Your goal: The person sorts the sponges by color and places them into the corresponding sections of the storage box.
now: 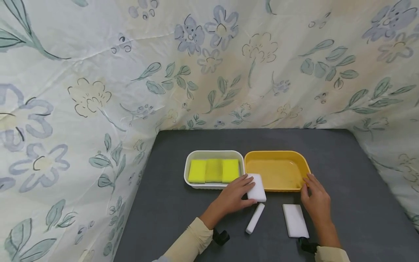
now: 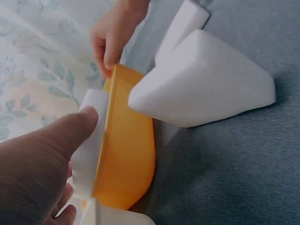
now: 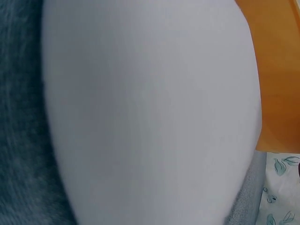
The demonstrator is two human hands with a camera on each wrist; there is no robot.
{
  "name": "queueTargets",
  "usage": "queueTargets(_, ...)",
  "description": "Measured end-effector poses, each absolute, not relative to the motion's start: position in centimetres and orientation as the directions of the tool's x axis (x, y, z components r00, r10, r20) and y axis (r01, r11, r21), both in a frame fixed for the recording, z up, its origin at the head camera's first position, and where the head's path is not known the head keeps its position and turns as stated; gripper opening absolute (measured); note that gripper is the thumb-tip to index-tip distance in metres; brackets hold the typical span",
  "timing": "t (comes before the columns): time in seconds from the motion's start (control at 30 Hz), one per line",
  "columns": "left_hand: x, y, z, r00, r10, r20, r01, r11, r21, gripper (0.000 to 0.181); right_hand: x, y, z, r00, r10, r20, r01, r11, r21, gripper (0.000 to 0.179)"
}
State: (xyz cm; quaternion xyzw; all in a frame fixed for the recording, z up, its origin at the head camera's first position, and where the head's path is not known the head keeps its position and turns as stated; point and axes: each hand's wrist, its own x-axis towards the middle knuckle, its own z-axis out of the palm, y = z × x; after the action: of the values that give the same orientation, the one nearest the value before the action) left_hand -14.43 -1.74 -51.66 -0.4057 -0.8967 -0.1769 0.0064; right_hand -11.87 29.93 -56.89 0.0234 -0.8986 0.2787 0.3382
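Apparently loading the yellow tray (image 1: 284, 189), whose corner the right hand (image 1: 317, 200) pinches, the left hand (image 1: 233, 194) grips a white block (image 1: 257, 188) that likely needs lowering inside next.

Rounded rectangular orange-yellow tray (image 1: 275, 171) — plain. Rounded rectangular white tray (image 1: 206, 186) — plain. Three bright yellow rectangular blocks (image 1: 197, 171); the middle one shows a darker shade. Three slim rectangular white blocks (image 1: 295, 221), unpatterned. Dark grey tabletop (image 1: 157, 203). Cream cloth backdrop (image 1: 108, 72) bears lilac-blue flowers (image 1: 190, 34), pale yellow blossoms (image 1: 90, 96), grey-green leaves (image 1: 349, 74). Pale cream sleeves (image 1: 191, 238); black wrist devices (image 1: 221, 237).
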Motion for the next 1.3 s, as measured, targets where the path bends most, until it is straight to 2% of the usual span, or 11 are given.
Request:
queueTargets(0.27, -15.5, -0.8, -51.7, -0.648, 0.741, 0.179, 0.756, 0.594, 0.276, 0.048, -11.8, 29.8, -56.7, -0.771, 0.147, 0.620, -0.228, 0.845, -0.483, 0.030)
queueTargets(0.43, -16.0, -0.4, -52.1, -0.631, 0.727, 0.271, 0.775, 0.602, 0.191, 0.035, -11.9, 29.8, -56.6, -0.769, 0.145, 0.623, -0.234, 0.842, -0.485, 0.030)
queueTargets(0.73, -16.9, 0.6, -52.9, -0.627, 0.661, 0.413, 0.763, 0.627, 0.154, 0.022, -11.9, 29.9, -56.7, -0.769, 0.149, 0.621, -0.231, 0.841, -0.489, 0.030)
queueTargets(1.07, -18.1, 1.9, -53.0, -0.659, 0.654, 0.371, 0.730, 0.676, 0.103, 0.013, -11.8, 29.6, -56.5, -0.776, 0.165, 0.609, -0.213, 0.840, -0.499, 0.029)
queueTargets(1.2, -18.4, 2.2, -53.3, -0.658, 0.666, 0.351, 0.724, 0.688, 0.050, 0.018, -11.8, 29.6, -56.5, -0.775, 0.167, 0.609, -0.206, 0.845, -0.494, 0.029)
queueTargets(1.3, -18.3, 2.5, -53.7, -0.664, 0.689, 0.291, 0.720, 0.694, -0.002, 0.021, -11.7, 29.6, -56.6, -0.770, 0.162, 0.618, -0.216, 0.845, -0.490, 0.029)
